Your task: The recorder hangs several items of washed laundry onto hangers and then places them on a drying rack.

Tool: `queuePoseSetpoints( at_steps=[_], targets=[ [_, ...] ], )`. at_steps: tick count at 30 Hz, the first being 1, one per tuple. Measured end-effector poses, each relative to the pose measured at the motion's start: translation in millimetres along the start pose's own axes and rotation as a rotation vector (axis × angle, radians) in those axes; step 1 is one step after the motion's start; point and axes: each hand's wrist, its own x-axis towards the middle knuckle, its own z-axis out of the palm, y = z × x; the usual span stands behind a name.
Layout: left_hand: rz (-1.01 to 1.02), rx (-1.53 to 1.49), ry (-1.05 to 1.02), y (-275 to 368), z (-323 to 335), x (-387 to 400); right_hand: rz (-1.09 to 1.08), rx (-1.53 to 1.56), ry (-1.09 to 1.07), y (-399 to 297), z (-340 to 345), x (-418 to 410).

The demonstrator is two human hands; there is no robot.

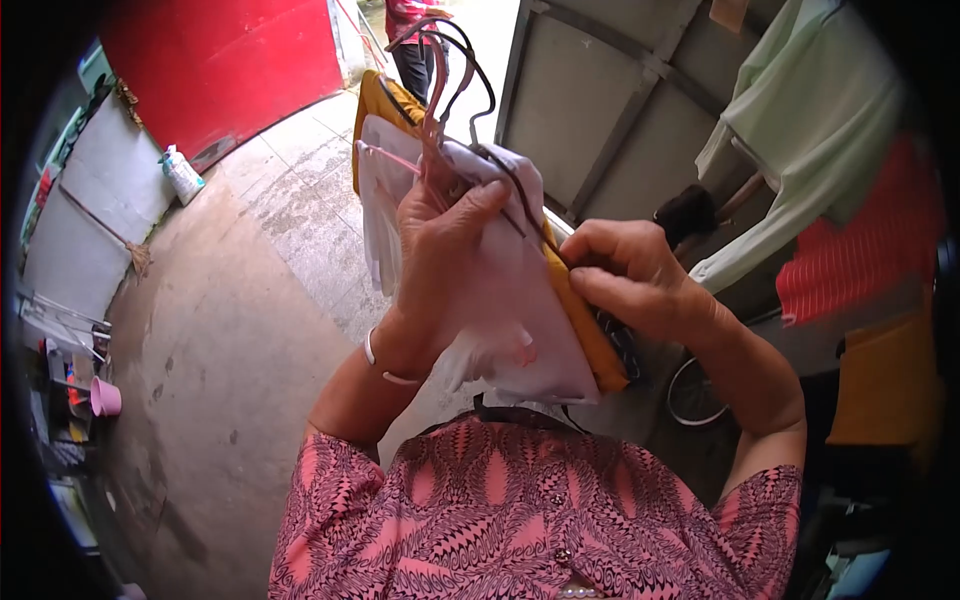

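My left hand (446,240) is closed around several clothes hangers (442,82), pink and dark, gathered just below their hooks. From them hang a white garment (525,300) in front and a mustard-yellow garment (592,337) behind it, whose other end shows at the upper left. My right hand (622,270) pinches at the lower end of a dark hanger's sloping arm, beside the edge of the yellow cloth. A small red mark shows low on the white cloth. The folds hide how each garment sits on its hanger.
Pale green (810,112), red (832,232) and mustard (877,382) clothes hang at the right, near a bicycle wheel (694,390). A person (412,52) stands in the doorway beyond. At left are a broom (137,255), a sack (181,174) and a pink bucket (106,396).
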Motion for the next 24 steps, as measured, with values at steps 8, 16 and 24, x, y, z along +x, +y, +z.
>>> queuePoseSetpoints(
  at_steps=[8,16,24],
  targets=[
    [-0.128,-0.034,-0.129,-2.3,-12.3,-12.6,0.040,-0.049,0.175,4.9,31.3,-26.2],
    [-0.254,-0.081,-0.152,-18.0,2.0,-20.1,0.201,0.294,0.279,7.2,34.8,-64.4],
    [-0.343,-0.169,-0.222,-26.6,15.1,-34.7,0.169,0.228,0.521,-10.7,9.8,-114.4]
  ],
)
